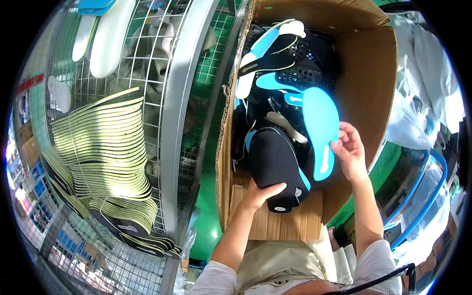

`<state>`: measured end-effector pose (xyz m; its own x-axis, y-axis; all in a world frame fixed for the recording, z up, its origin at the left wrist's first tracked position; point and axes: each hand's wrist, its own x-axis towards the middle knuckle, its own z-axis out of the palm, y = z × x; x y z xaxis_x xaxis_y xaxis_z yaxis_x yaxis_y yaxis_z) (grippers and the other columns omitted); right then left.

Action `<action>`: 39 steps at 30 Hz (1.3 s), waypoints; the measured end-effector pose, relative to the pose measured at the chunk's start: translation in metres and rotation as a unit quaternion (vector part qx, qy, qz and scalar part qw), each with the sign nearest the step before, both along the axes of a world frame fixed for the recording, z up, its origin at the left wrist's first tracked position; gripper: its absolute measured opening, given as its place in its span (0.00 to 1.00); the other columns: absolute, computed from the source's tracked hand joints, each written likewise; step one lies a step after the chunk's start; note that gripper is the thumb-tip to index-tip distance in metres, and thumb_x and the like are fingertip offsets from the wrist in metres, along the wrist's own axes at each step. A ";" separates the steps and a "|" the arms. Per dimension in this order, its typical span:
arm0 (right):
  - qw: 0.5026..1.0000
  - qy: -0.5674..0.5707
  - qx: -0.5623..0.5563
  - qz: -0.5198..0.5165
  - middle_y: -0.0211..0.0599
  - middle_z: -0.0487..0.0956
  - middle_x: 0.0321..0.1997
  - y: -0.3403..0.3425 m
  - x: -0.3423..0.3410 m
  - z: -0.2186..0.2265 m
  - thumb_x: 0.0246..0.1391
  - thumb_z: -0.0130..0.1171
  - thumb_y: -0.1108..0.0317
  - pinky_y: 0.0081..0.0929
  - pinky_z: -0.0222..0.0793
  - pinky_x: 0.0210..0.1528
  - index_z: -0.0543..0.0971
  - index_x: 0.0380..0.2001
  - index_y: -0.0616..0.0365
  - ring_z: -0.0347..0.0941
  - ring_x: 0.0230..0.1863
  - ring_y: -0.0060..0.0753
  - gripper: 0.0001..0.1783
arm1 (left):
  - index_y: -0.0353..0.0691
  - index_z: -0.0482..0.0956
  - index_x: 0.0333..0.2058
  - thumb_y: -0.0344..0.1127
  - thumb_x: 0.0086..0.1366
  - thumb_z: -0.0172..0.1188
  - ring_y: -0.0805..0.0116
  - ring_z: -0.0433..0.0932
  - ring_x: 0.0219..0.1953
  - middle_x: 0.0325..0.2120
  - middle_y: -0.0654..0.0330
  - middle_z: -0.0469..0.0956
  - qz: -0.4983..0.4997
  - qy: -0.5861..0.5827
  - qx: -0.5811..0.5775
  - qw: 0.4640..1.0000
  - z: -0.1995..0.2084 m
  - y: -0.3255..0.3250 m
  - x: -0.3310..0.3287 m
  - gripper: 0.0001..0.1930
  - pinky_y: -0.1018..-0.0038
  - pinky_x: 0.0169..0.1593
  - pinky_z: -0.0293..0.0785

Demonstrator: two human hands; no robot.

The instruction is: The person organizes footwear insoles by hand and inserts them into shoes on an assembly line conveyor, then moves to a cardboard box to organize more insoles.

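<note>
In my left hand are black insoles, with blue edges showing behind them; the thumb lies across the top one. My right hand pinches the side of a bright blue insole, which has a small white mark near its narrow end. Both hands are above an open cardboard box. Inside the box lie several loose insoles, among them a blue one and a black one. How many insoles the left hand holds is hidden.
To the left, a wire-mesh rack bears a tied stack of green-edged insoles. White insoles lie farther along it. Clear plastic bags and a blue tubular frame stand right of the box. Part of a green floor shows between rack and box.
</note>
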<state>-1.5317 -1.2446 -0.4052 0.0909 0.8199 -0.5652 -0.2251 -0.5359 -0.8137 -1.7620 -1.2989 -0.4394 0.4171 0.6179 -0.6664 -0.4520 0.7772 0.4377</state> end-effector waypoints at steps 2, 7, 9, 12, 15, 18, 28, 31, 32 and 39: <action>1.000 -0.001 0.000 0.007 0.32 0.71 0.34 -0.011 -0.002 0.007 0.44 0.53 0.80 0.16 0.63 0.40 0.61 0.46 0.62 0.67 0.35 0.19 0.23 | 0.34 0.64 0.46 0.27 0.42 0.62 0.68 0.67 0.43 0.41 0.59 0.68 -0.003 -0.021 -0.044 0.999 0.001 -0.003 0.000 0.28 0.73 0.47 0.63; 0.998 -0.032 -0.003 -0.053 0.30 0.71 0.35 -0.008 -0.007 0.004 0.45 0.51 0.79 0.16 0.62 0.41 0.62 0.45 0.61 0.66 0.35 0.18 0.21 | 0.34 0.65 0.45 0.28 0.41 0.63 0.68 0.68 0.42 0.40 0.58 0.69 -0.034 -0.001 -0.035 0.999 0.002 0.002 -0.001 0.29 0.73 0.46 0.64; 0.998 -0.059 0.006 -0.030 0.29 0.71 0.34 -0.008 -0.008 0.003 0.46 0.51 0.78 0.15 0.62 0.41 0.64 0.43 0.61 0.66 0.35 0.18 0.18 | 0.34 0.65 0.44 0.29 0.41 0.64 0.68 0.69 0.42 0.39 0.58 0.70 -0.103 0.059 0.017 0.993 0.012 0.011 -0.002 0.28 0.73 0.45 0.65; 0.998 -0.067 -0.021 -0.002 0.27 0.71 0.33 -0.017 -0.006 -0.005 0.46 0.52 0.77 0.15 0.62 0.40 0.67 0.40 0.60 0.66 0.34 0.17 0.15 | 0.34 0.66 0.43 0.29 0.42 0.63 0.69 0.69 0.41 0.38 0.57 0.71 -0.119 0.070 0.115 0.984 0.024 0.016 -0.002 0.26 0.73 0.44 0.66; 0.995 -0.042 -0.071 0.049 0.26 0.72 0.31 -0.032 -0.018 -0.002 0.47 0.52 0.77 0.14 0.63 0.38 0.69 0.38 0.60 0.66 0.33 0.16 0.12 | 0.35 0.65 0.44 0.28 0.42 0.63 0.68 0.68 0.44 0.42 0.56 0.69 -0.106 0.076 0.153 0.980 0.034 0.012 -0.005 0.27 0.74 0.46 0.64; 0.994 0.041 -0.088 0.055 0.28 0.73 0.32 -0.052 -0.042 0.000 0.48 0.51 0.77 0.14 0.64 0.37 0.69 0.39 0.61 0.67 0.34 0.16 0.12 | 0.35 0.63 0.45 0.28 0.42 0.62 0.68 0.67 0.45 0.43 0.56 0.67 -0.116 0.068 0.170 0.976 0.034 0.011 -0.011 0.29 0.74 0.47 0.63; 0.967 0.155 -0.080 0.184 0.32 0.72 0.39 -0.048 -0.059 0.004 0.50 0.47 0.77 0.19 0.62 0.45 0.68 0.43 0.63 0.66 0.41 0.20 0.15 | 0.33 0.61 0.48 0.25 0.43 0.61 0.70 0.66 0.45 0.44 0.57 0.67 -0.142 -0.007 0.131 0.981 0.039 0.006 -0.037 0.31 0.75 0.49 0.60; 0.944 0.151 -0.149 0.252 0.31 0.72 0.42 -0.045 -0.068 0.004 0.50 0.44 0.79 0.18 0.60 0.46 0.69 0.43 0.62 0.65 0.43 0.19 0.15 | 0.34 0.61 0.48 0.25 0.42 0.62 0.72 0.64 0.47 0.44 0.58 0.67 -0.105 -0.010 0.107 0.989 0.030 0.000 -0.039 0.31 0.74 0.50 0.59; 0.928 0.147 -0.176 0.294 0.31 0.72 0.42 -0.048 -0.069 0.000 0.50 0.44 0.78 0.18 0.60 0.46 0.69 0.43 0.61 0.66 0.42 0.19 0.15 | 0.34 0.62 0.48 0.25 0.42 0.62 0.72 0.64 0.47 0.44 0.59 0.66 -0.089 -0.007 0.104 0.991 0.024 -0.004 -0.041 0.31 0.74 0.51 0.59; 0.855 0.064 -0.290 0.425 0.37 0.77 0.30 0.015 -0.014 -0.119 0.43 0.52 0.63 0.25 0.66 0.38 0.76 0.29 0.62 0.71 0.31 0.30 0.14 | 0.32 0.70 0.40 0.31 0.45 0.62 0.70 0.72 0.38 0.36 0.57 0.73 -0.139 0.154 0.016 0.978 -0.003 -0.010 -0.036 0.21 0.76 0.41 0.68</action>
<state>-1.5457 -1.2301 -0.5245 -0.4921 0.1380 -0.8595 0.3793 -0.8547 -0.3544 -1.7976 -1.3092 -0.4421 0.3534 0.5317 -0.7697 -0.0681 0.8352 0.5456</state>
